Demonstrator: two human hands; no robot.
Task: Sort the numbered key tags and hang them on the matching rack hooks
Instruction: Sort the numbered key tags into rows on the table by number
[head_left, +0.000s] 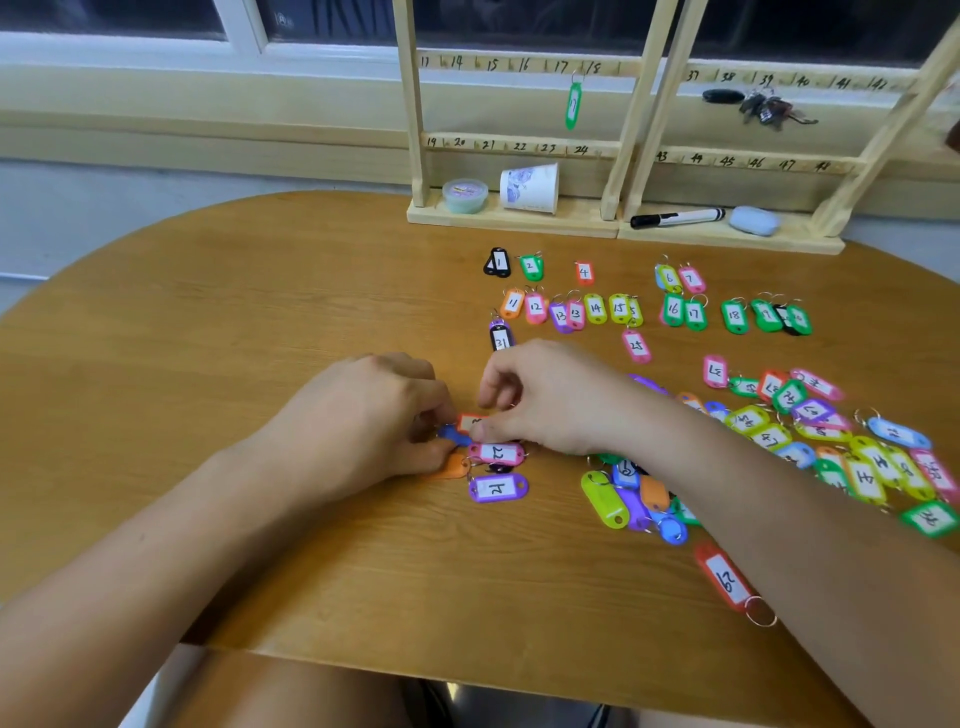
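Note:
My left hand (379, 415) and my right hand (540, 395) meet at mid-table over a small cluster of key tags. Between their fingertips lies a red tag (470, 422); my right fingers pinch its right end, and my left fingers curl around a blue tag (453, 435) beside it. Just below lie a pink tag marked 22 (497, 453), an orange tag (451, 467) and a purple tag (498, 487). Sorted tags (597, 309) sit in rows farther back. A green tag (573, 105) hangs on the wooden rack (524, 143).
A loose heap of mixed tags (831, 441) covers the table's right side, under and beyond my right forearm. A red tag (724, 577) lies near the front edge. The rack base holds a paper cup (530, 188), a small tub (465, 195), a marker (675, 217) and a keyring (766, 109).

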